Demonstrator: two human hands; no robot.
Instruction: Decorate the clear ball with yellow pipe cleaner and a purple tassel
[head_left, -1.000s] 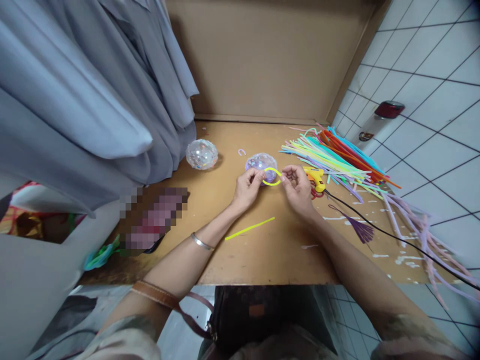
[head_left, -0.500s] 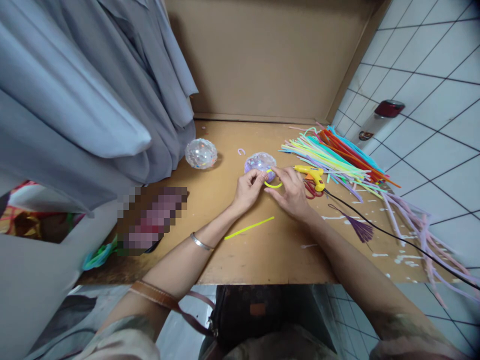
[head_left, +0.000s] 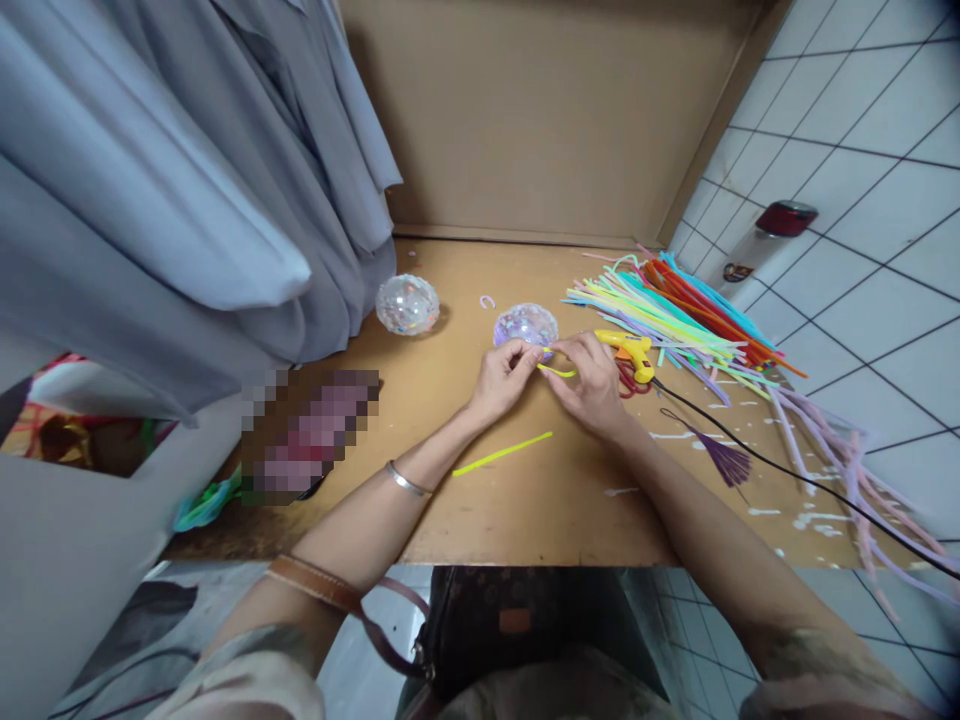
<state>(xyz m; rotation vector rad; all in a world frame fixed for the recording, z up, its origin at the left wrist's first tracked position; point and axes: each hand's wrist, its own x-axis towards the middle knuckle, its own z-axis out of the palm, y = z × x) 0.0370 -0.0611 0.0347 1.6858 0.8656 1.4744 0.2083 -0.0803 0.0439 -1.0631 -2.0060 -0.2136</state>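
Note:
A bent yellow pipe cleaner (head_left: 558,370) is held between both hands over the table. My left hand (head_left: 508,378) pinches one part of it, its fingers closed. My right hand (head_left: 589,380) has its fingers closed on the yellow strip from the other side. Just beyond the hands stands a clear ball with a purple tint (head_left: 526,323), its near edge partly covered by the fingers. A straight yellow pipe cleaner (head_left: 502,454) lies on the table nearer to me. Past the right fingertips rests a yellow glue gun (head_left: 636,355).
Another clear ball (head_left: 407,304) sits at the left by the grey curtain (head_left: 315,180). Colourful pipe cleaners (head_left: 675,310), a purple tassel (head_left: 720,455) and a black cord (head_left: 750,445) lie at the right. A small curved pink piece (head_left: 487,300) is near the back.
The right fingers have closed onto the yellow strip, and its loop looks flatter between the hands. The whole view has shifted slightly.

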